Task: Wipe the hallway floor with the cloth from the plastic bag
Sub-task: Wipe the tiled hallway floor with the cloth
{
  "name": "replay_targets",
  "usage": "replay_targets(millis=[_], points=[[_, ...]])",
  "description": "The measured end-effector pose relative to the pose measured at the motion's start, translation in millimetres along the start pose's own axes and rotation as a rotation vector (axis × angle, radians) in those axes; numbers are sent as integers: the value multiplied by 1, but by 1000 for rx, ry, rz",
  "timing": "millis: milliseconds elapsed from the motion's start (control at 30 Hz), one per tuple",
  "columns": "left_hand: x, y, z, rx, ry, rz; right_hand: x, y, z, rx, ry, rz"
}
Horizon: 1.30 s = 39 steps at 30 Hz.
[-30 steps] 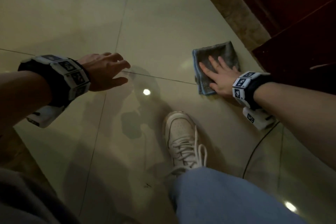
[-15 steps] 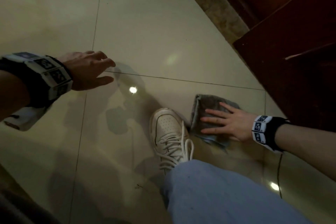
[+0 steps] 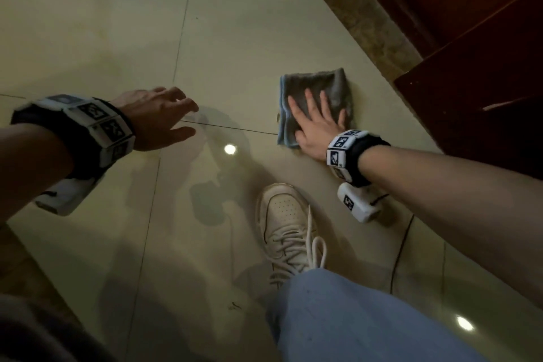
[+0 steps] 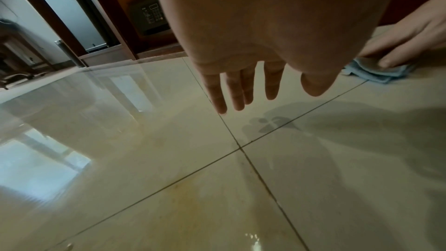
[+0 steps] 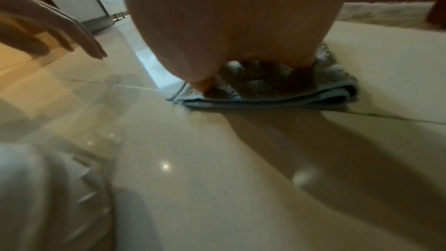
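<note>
A folded grey cloth with a blue underside lies flat on the glossy beige tiled floor, close to the stone threshold. My right hand lies flat on it, fingers straight and spread, pressing it down. From the right wrist view the cloth shows its folded blue edge under my palm. My left hand hovers just above the floor to the left, fingers relaxed and holding nothing; in the left wrist view its fingers hang straight over a tile joint. The cloth appears at that view's right edge.
My white sneaker and blue-jeaned knee are just below the cloth. A dark wooden door and frame with a stone threshold bound the floor on the right. A thin black cable trails beside the right forearm.
My right hand has pushed the cloth away from the sneaker, up the floor toward the threshold, after pulling it back half a second ago. The left hand has stayed hovering.
</note>
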<state>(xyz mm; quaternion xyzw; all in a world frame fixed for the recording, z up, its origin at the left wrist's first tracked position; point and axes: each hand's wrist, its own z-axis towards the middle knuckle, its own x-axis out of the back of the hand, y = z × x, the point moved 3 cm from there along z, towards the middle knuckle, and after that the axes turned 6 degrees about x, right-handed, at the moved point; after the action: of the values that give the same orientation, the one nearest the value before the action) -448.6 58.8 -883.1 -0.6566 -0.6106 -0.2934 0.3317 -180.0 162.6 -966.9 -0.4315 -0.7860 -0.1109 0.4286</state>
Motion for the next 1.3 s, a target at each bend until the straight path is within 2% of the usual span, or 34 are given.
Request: replay_targets(millis=[67, 100, 200, 233, 267, 300, 367, 467, 533, 600, 633, 700, 800, 867, 933, 1000, 1067, 1133, 1300], points=[[-3, -8, -5, 18, 3, -2, -6, -17, 0, 49, -2, -89], [-5, -9, -7, 21, 4, -5, -11, -19, -5, 142, -23, -193], [-10, -14, -14, 12, -2, 11, -11, -1, -16, 620, -145, -486], [-12, -16, -17, 4, -6, 37, -3, 9, -14, 733, -183, -533], [-14, -19, -19, 0, -10, 65, 7, 17, -6, 782, -201, -564], [-15, -23, -22, -1, -15, 80, 17, 22, 5, 776, -204, -584], [-18, -30, -25, 9, -13, 68, 34, 15, 30, 626, -169, -569], [-23, -42, -26, 48, 18, -18, 45, -26, 65, 257, -92, -296], [-29, -51, -28, 83, 40, -62, 45, -62, 79, 78, -27, -115], [-37, -60, -33, 105, 60, -80, 39, -96, 83, 35, 31, -49], [-42, -65, -37, 117, 62, -89, 32, -112, 81, 84, 33, -81], [-50, -73, -45, 130, 57, -91, 15, -135, 69, 296, 15, -262], [-62, -87, -59, 171, 42, -88, -14, -160, 43, 804, -75, -594], [-68, -95, -66, 197, 35, -90, -21, -164, 36, 1071, -151, -709], [-73, -102, -72, 215, 26, -98, -11, -159, 46, 1183, -154, -722], [-78, -106, -76, 230, 26, -113, 2, -151, 61, 1136, -160, -714], [-82, -110, -79, 247, 26, -118, 11, -145, 71, 987, -156, -679], [-87, -114, -84, 263, 25, -126, 17, -139, 81, 834, -87, -631], [-91, -128, -95, 341, 34, -167, 48, -132, 102, 413, -23, -385]])
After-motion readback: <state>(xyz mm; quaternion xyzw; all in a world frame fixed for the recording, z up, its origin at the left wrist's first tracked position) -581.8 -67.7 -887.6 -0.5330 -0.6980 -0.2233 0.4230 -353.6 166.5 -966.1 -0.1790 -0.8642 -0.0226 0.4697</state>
